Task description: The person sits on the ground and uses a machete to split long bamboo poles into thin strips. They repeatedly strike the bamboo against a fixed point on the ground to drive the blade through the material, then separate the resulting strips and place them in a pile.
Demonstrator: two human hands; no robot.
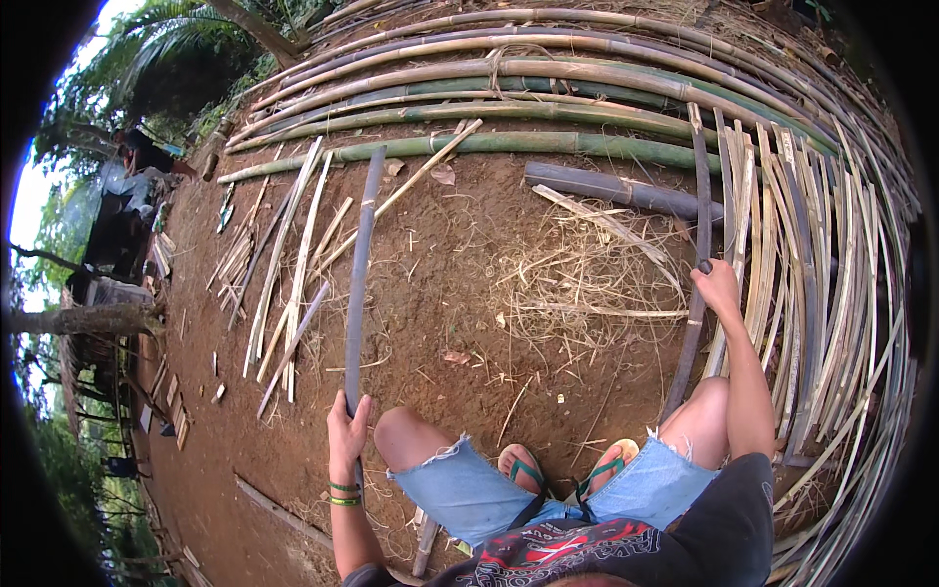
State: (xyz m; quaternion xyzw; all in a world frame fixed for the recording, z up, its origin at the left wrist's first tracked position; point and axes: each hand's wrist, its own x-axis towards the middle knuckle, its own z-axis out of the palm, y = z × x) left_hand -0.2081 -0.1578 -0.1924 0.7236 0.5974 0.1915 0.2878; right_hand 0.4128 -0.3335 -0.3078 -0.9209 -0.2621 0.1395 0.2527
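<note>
My left hand [347, 428] is closed around the lower part of a long dark grey bamboo strip [360, 274], which stands up and away from me. My right hand [719, 290] is curled in a fist, and a small dark rounded end pokes out of it by the thumb. What this belongs to is hidden in the fist. Just beside that hand runs a dark bamboo length [702, 186], passing down past my right knee. Pale shavings [587, 279] lie heaped on the soil left of my right hand.
Long bamboo poles [548, 68] lie across the back. Many split strips [782, 245] are stacked at the right, and more pale slats [303, 254] lie at the left. A short dark bamboo piece [616, 189] rests behind the shavings. Far left, a person [137, 176] sits near trees.
</note>
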